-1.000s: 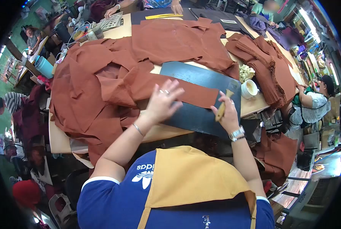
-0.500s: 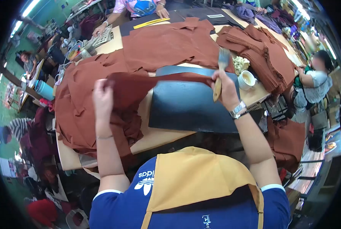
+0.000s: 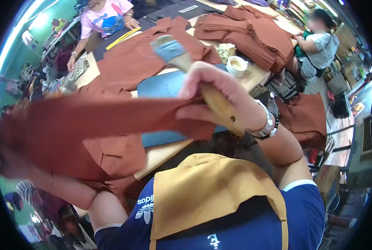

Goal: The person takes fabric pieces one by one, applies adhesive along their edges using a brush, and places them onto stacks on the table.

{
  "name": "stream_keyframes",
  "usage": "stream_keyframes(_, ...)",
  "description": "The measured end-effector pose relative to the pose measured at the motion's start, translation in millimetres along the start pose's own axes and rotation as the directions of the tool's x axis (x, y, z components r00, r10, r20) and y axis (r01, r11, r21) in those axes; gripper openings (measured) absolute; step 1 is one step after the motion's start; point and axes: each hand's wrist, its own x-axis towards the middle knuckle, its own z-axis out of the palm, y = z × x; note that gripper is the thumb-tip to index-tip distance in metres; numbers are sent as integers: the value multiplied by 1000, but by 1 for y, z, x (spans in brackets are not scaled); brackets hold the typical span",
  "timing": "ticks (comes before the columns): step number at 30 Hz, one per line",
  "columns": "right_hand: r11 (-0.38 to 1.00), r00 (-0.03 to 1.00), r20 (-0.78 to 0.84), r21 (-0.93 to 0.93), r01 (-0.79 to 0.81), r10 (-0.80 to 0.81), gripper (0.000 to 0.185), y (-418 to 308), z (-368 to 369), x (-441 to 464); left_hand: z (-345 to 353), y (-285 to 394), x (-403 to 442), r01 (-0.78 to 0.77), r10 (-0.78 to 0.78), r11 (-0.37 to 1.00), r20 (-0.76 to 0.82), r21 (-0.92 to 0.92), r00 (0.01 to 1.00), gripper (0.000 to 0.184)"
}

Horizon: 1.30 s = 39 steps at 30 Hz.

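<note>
Raised close to the camera, my right hand [image 3: 223,96] grips a wooden-handled brush [image 3: 215,104] and pinches the end of a brown cloth piece [image 3: 123,116]. The brush's bristles, with a blue-grey band, point up and left. The cloth stretches across to the far left, where my left hand [image 3: 7,160] is smeared by motion and its fingers are hidden. Below the cloth lies a dark blue board [image 3: 159,85] on the table [image 3: 163,156], partly covered from view.
A white cup [image 3: 237,66] stands beside a pale crumpled clump [image 3: 226,52]. Stacked brown cloth [image 3: 252,35] lies at the back right, flat brown pieces [image 3: 127,66] behind the board. A yellow strip [image 3: 122,38] lies near a person in pink; another person is at right.
Both hands have lifted the cloth piece off the board and brought it up toward the camera. My left hand has swung far left. The view has turned as well.
</note>
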Motion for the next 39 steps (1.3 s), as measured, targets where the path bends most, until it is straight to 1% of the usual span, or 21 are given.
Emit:
stream_keyframes(1,975,998,-17,-217,47,-52,34,0,-19,-11,25,15,-8,-52,55,998,115,-23,992,47)
stream_keyframes(3,914,971,-202,-356,-193,127,33,18,-53,-54,67,67,-58,-98,158,981,387,-170,908,52)
stream_keyframes(4,806,947,-265,-511,-297,181,32,22,-69,-74,78,101,-95,-73,210,960,521,-271,827,55)
stream_keyframes(5,740,901,-331,-523,-422,280,32,29,-86,-95,81,140,-140,-16,261,938,671,-347,694,58)
stream_keyframes(6,567,843,-398,-623,-538,362,31,30,-102,-118,76,177,-185,114,265,922,820,-369,507,67)
stream_keyframes(7,523,857,-411,-679,-515,311,30,46,-127,-148,57,211,-222,-65,350,937,906,-344,238,77)
stream_keyframes(8,394,770,-477,-669,-631,424,29,47,-144,-169,40,235,-244,75,408,908,911,-411,55,80)
stream_keyframes(10,263,712,-565,-675,-690,417,24,61,-179,-214,21,253,-298,250,479,865,865,-436,-151,86)
stream_keyframes(11,234,657,-632,-623,-746,411,22,67,-192,-229,16,257,-323,275,483,861,857,-428,-178,89)
stream_keyframes(13,438,798,-598,-699,-566,76,23,72,-200,-228,13,270,-327,255,429,888,891,-384,-152,97)
stream_keyframes(14,581,617,-745,-392,-713,254,34,68,-207,-229,7,277,-328,274,396,897,905,-346,-155,99)
stream_keyframes(16,613,543,-766,-255,-748,344,38,60,-215,-203,-5,292,-319,302,377,900,910,-314,-176,104)
stream_keyframes(17,625,527,-769,-219,-749,362,38,66,-221,-189,-9,297,-310,304,386,902,889,-306,-249,105)
stream_keyframes(19,648,509,-772,-171,-742,380,37,86,-231,-161,-7,292,-302,466,384,856,879,-225,-281,108)
stream_keyframes(20,659,510,-771,-161,-735,381,36,98,-235,-148,-7,283,-305,506,421,823,876,-260,-235,109)
stream_keyframes(25,484,741,-567,-565,-668,361,32,143,-248,-94,-5,222,-311,573,602,665,798,-479,-31,115)
stream_keyframes(26,431,769,-526,-636,-640,365,32,152,-251,-89,-5,214,-307,511,612,701,787,-497,-75,114)
stream_keyframes(29,293,775,-499,-730,-617,389,36,178,-260,-80,1,207,-288,296,640,768,695,-568,-327,112)
stream_keyframes(34,305,728,-556,-669,-678,401,35,198,-263,-89,-21,245,-300,310,517,843,823,-440,-236,104)
stream_keyframes(37,621,764,-565,-487,-614,312,32,173,-262,-94,-26,267,-299,313,510,844,832,-435,-219,103)
stream_keyframes(39,580,785,-555,-556,-595,274,27,155,-256,-109,-25,284,-298,338,526,830,824,-444,-210,102)
